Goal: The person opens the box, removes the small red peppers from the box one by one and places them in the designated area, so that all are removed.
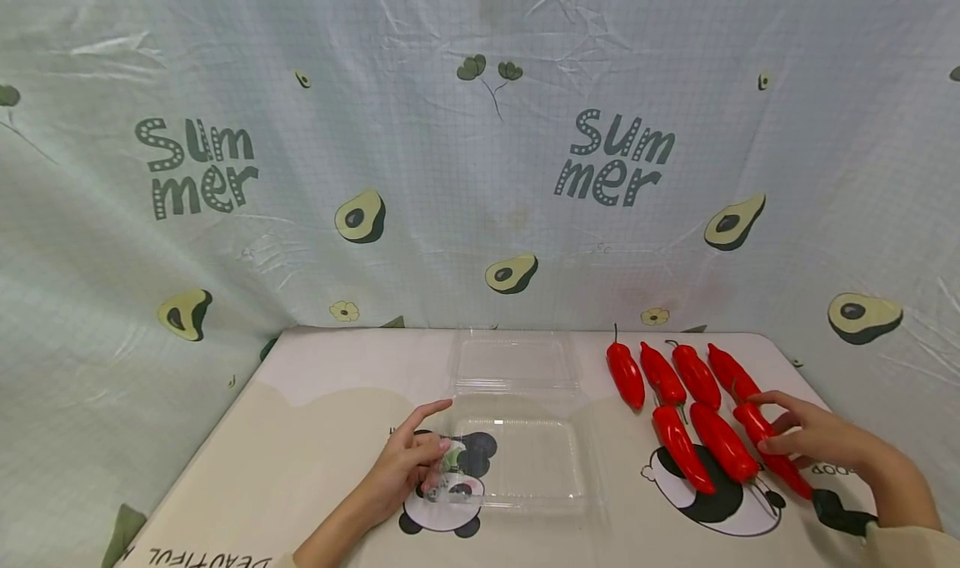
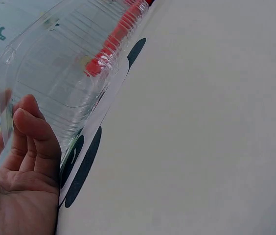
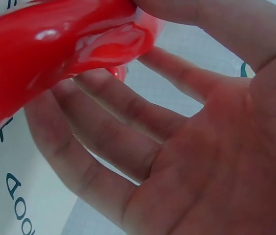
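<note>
At the left side of a clear plastic clamshell container (image 1: pixel 528 464), my left hand (image 1: pixel 401 472) grips the rim. The left wrist view shows the curled fingers (image 2: pixel 37 132) at the container's edge, on both sides of the thin plastic wall. The container's lid (image 1: pixel 513 361) is flipped back toward the curtain. On the right, my right hand (image 1: pixel 832 441) holds a glossy red chili pepper (image 1: pixel 787 472) between thumb and fingers. Close up in the right wrist view, this pepper (image 3: pixel 40 54) lies across the fingertips.
Several more red peppers (image 1: pixel 678 447) lie in two rough rows right of the container. The table (image 1: pixel 322 435) has panda prints and lettering. Behind it hangs a pale curtain (image 1: pixel 420 151) with avocado prints. A black band (image 1: pixel 840 514) is by the right wrist.
</note>
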The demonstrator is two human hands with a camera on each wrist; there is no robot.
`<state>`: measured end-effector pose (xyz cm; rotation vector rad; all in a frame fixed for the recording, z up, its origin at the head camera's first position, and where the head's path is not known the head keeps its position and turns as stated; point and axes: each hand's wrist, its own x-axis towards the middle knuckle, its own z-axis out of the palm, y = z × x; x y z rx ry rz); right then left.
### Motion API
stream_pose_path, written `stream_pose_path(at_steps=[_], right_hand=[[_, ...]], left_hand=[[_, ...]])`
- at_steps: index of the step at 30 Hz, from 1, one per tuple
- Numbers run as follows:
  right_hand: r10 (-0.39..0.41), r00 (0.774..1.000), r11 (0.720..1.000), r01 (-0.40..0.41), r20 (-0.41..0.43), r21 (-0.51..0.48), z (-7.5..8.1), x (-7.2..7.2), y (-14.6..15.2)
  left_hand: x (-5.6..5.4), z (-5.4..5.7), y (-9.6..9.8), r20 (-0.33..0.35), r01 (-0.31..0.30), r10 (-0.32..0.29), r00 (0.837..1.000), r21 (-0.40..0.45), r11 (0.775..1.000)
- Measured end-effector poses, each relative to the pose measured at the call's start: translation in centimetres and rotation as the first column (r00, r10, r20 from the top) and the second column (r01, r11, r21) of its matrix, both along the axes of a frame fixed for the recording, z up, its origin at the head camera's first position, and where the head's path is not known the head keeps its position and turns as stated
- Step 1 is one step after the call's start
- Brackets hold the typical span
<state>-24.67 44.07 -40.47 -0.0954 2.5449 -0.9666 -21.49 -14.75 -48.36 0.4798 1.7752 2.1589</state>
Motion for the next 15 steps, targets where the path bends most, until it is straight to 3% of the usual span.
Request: stream_pose_path(at_steps=[15], right_hand=[[-0.014, 0.999, 1.0, 0.015, 0.042, -0.014, -0.4, -0.19, -0.03]], left_hand=[[-0.09, -0.08, -0.02, -0.007, -0.002, 0.002, 1.0, -0.008, 1.0]])
